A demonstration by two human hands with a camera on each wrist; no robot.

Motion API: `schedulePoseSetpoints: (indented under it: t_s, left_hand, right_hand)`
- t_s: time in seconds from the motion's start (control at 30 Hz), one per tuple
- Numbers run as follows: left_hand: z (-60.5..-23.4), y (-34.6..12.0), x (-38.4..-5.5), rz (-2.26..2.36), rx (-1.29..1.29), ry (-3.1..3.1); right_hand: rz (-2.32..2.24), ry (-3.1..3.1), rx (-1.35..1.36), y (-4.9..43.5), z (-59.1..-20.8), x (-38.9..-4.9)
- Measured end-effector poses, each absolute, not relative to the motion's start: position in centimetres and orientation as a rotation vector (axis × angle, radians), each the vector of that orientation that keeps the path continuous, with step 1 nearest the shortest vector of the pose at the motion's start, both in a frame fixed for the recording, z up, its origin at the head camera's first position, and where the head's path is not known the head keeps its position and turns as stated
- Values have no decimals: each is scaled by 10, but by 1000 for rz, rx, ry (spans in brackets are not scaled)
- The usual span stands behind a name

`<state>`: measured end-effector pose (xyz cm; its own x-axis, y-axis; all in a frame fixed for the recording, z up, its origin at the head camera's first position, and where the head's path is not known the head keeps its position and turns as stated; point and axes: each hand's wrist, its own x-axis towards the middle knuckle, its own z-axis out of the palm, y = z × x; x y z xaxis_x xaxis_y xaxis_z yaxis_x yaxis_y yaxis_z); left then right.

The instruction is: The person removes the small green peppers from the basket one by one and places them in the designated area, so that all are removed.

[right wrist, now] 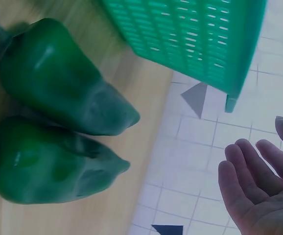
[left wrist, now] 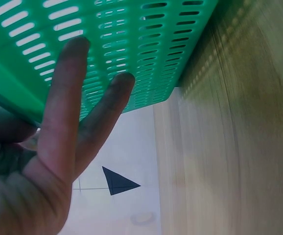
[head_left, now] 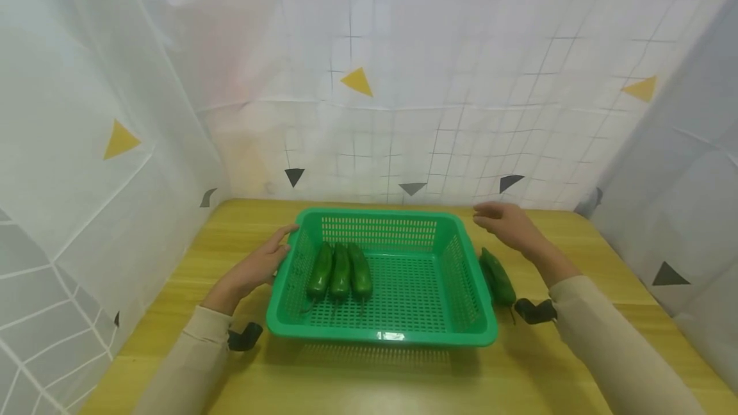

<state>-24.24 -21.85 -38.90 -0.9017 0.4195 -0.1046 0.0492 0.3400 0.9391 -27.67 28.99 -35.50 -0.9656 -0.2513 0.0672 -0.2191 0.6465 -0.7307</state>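
Observation:
My left hand (head_left: 261,266) is at the left side of a green plastic basket (head_left: 380,341). In the left wrist view, two nearly straight fingers (left wrist: 60,112) lie against its slotted outer wall, while other fingers are partly hidden at the rim. Three green peppers (head_left: 340,274) lie side by side in the left part of the basket, stems toward me. My right hand (head_left: 510,226) hovers off the basket's far right corner, fingers loosely bent, holding nothing. Two more green peppers (right wrist: 58,161) lie on the table right of the basket, near my right wrist; they overlap in the head view.
The basket stands on a yellowish wooden table (head_left: 369,383). A white curtain (head_left: 403,82) with thin grid lines and yellow, grey and black triangles hangs behind the table and along both sides. Dark wrist devices (head_left: 245,337) stick out below both sleeves.

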Motion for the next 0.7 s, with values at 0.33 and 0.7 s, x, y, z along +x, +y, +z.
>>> schedulePoseSetpoints:
  t_s: [0.33,0.7]
  left_hand:
    - [-389,-219,-241,1596,409,2262]
    - [-387,-219,-241,1606,417,2257]
  right_hand:
    - [-1224,2837,-462,273,-339,-282]
    - [-1198,2828,-468,256,-324,-289]
